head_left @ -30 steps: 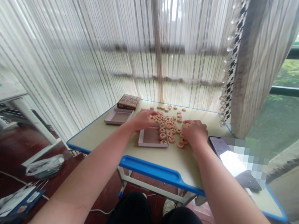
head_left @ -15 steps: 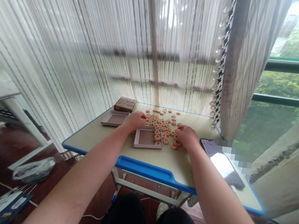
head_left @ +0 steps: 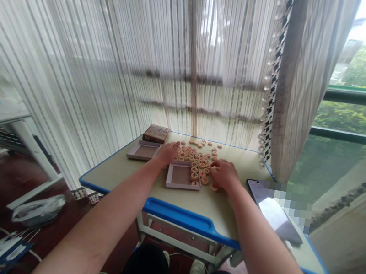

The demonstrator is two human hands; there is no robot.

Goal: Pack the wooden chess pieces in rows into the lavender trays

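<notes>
Many round wooden xiangqi pieces (head_left: 190,153) with red and dark characters lie in a cluster on the table, with several looser ones at the back. My left hand (head_left: 167,154) rests along the left side of the cluster, fingers stretched out. On the right side, my right hand (head_left: 225,173) touches pieces with its fingers apart; its palm hides some of them. Between the hands stands a shallow open box tray (head_left: 182,187), with a column of xiangqi pieces (head_left: 194,176) along its right side. A second shallow tray (head_left: 143,150) is left of my left hand.
A brown patterned box (head_left: 156,133) stands at the table's back left. To the right lies a phone-like dark device (head_left: 275,212). The table (head_left: 111,169) has a blue edge, with a string curtain (head_left: 113,52) behind it. A bag (head_left: 40,209) lies on the floor.
My right hand has moved left and in against the pieces, its fingers spreading. The left hand stays at the cluster's left side. The view has tilted up slightly.
</notes>
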